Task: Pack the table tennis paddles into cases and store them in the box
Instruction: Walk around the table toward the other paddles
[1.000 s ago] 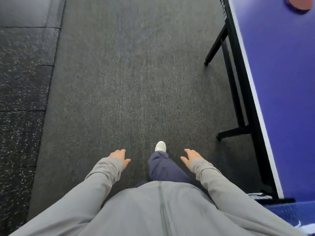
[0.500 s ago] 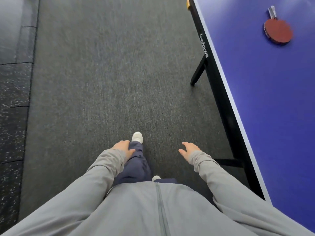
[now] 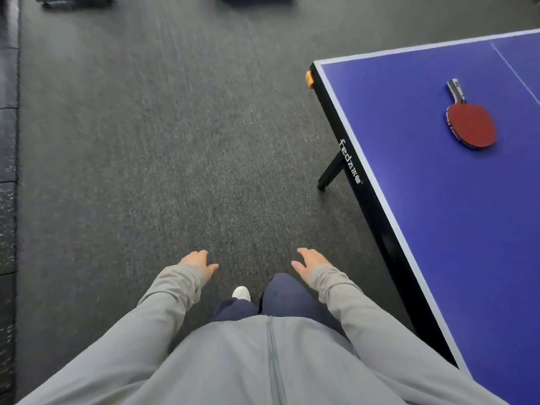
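A red table tennis paddle [image 3: 470, 124] with a dark handle lies flat on the blue table tennis table [image 3: 438, 214] at the right, handle pointing away from me. My left hand [image 3: 198, 263] hangs in front of my body with relaxed fingers and holds nothing. My right hand [image 3: 311, 263] hangs the same way, empty, left of the table's long black edge and well short of the paddle. No case or box shows in view.
Dark grey carpet [image 3: 175, 156] covers the floor ahead. Black speckled rubber tiles [image 3: 7, 200] run along the left edge. A black table leg [image 3: 331, 171] slants under the table's near corner. Dark objects [image 3: 73, 0] sit at the top edge.
I have walked forward along the table. The paddle and the table's corner have slid down and nearer in view. Both hands stay empty in front of me.
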`<state>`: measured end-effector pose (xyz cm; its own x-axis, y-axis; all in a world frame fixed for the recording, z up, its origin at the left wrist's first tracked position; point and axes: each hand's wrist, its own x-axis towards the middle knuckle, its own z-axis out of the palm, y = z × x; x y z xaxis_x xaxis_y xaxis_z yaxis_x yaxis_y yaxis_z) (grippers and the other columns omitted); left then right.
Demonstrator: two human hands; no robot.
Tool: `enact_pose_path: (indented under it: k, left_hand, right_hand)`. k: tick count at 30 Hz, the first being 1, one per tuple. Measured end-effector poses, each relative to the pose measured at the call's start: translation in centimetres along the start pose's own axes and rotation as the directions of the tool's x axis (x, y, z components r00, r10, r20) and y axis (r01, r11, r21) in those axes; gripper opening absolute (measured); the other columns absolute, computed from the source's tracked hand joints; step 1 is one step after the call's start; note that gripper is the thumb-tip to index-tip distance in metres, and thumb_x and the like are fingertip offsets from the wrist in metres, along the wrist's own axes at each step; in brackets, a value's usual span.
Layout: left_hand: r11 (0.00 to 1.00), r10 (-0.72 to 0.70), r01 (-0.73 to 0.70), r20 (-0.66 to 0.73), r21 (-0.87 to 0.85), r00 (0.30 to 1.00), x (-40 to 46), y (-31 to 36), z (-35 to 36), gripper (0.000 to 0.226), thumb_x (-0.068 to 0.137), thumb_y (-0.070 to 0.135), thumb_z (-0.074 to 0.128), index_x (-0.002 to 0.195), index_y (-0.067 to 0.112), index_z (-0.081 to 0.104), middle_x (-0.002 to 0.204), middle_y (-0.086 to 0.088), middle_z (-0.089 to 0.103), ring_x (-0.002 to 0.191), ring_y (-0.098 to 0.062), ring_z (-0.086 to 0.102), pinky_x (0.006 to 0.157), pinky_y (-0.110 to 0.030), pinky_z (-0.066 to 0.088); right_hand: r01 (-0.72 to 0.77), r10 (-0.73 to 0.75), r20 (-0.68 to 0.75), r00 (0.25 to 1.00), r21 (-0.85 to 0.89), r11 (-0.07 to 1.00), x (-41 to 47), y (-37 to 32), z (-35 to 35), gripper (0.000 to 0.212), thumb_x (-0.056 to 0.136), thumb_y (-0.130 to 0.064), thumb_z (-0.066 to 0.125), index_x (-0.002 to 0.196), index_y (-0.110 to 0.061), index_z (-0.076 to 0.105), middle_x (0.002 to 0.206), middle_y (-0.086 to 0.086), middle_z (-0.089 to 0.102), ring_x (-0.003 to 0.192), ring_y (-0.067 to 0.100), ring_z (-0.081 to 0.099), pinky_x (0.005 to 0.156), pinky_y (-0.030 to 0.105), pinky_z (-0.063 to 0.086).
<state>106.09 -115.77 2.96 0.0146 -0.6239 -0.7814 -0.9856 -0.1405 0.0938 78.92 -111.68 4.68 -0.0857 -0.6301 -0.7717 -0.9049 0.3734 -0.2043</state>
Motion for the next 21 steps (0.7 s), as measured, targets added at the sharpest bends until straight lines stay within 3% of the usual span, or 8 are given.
enact_pose_path:
  k: [7,21]
  left_hand:
    - [0.997,0.015,-0.019,0.057,0.075,0.998,7.3,4.7,-6.8,0.056,0.095,0.04,0.045,0.141,0.01,0.034,0.143,-0.011,0.041,0.131,-0.028,0.042,0.108,-0.035,0.034]
    - [1.0,-0.004,0.004,-0.004,0.0,1.0,21.6,10.5,-25.8,0.058,0.094,0.039,0.048,0.143,0.011,0.033,0.143,-0.013,0.041,0.131,-0.028,0.041,0.106,-0.032,0.033]
  right_hand:
    - [-0.04,0.038,0.05,0.998,0.037,0.999,8.3,-1.8,-6.9,0.051,0.095,-0.037,0.043,0.14,-0.014,0.032,0.141,0.011,0.04,0.132,0.029,0.038,0.109,0.041,0.031]
    - [-0.046,0.043,0.044,0.998,0.064,0.997,22.5,-6.8,-24.0,0.051,0.097,-0.037,0.041,0.141,-0.014,0.03,0.144,0.01,0.038,0.133,0.028,0.036,0.11,0.042,0.032]
